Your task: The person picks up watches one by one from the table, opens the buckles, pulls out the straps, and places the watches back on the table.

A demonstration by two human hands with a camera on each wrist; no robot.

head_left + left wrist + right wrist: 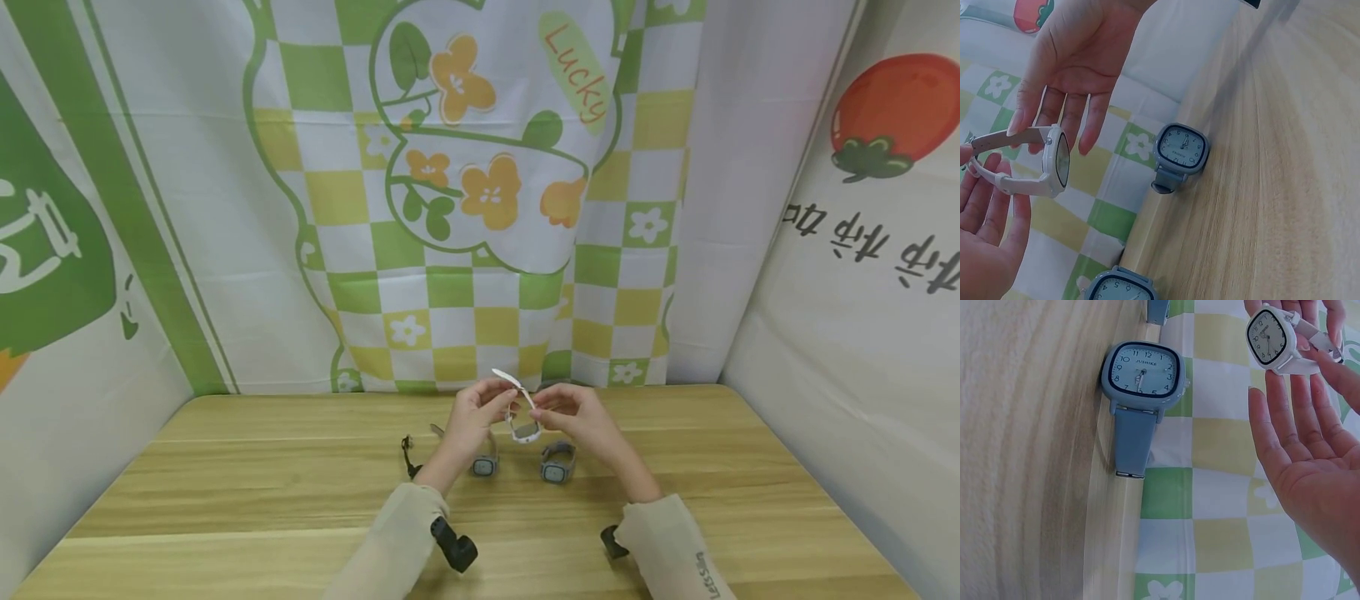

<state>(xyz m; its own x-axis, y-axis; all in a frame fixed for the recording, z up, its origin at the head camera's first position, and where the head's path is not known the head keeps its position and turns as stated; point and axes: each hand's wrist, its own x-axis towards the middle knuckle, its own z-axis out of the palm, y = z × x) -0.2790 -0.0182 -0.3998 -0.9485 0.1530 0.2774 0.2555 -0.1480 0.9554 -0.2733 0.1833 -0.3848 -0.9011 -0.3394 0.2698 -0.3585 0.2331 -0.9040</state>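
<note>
White watch [524,427] sits at centre frame in the head view, raised above the wooden table [225,500] between both hands. The left hand [476,415] pinches one strap end, which sticks up toward the upper left; the right hand [573,415] meets the other side of the watch. Just below the hands, two grey-blue watches lie on the table: one under the left wrist [484,465], one under the right hand [556,468]. A small black item [407,454] lies to the left of them; what it is cannot be told. A checked green and yellow cloth [465,250] with flowers hangs behind the table, and a panel with a tomato print [892,117] stands at the right.

Left wrist view: the white watch [1054,162] sits at middle left, edge-on. The left hand [988,237] at lower left has its fingers lightly curled around the strap. The right hand [1075,62] at the top has straight fingers resting behind the upper strap. One grey-blue watch [1180,150] stands at centre, the other [1119,289] at the bottom edge.

Right wrist view: the white watch [1272,339] is at upper right, face visible. The right hand [1310,469] lies open-palmed below it, fingertips touching the strap. A grey-blue watch [1141,378] lies at upper centre, by the table's far edge.
</note>
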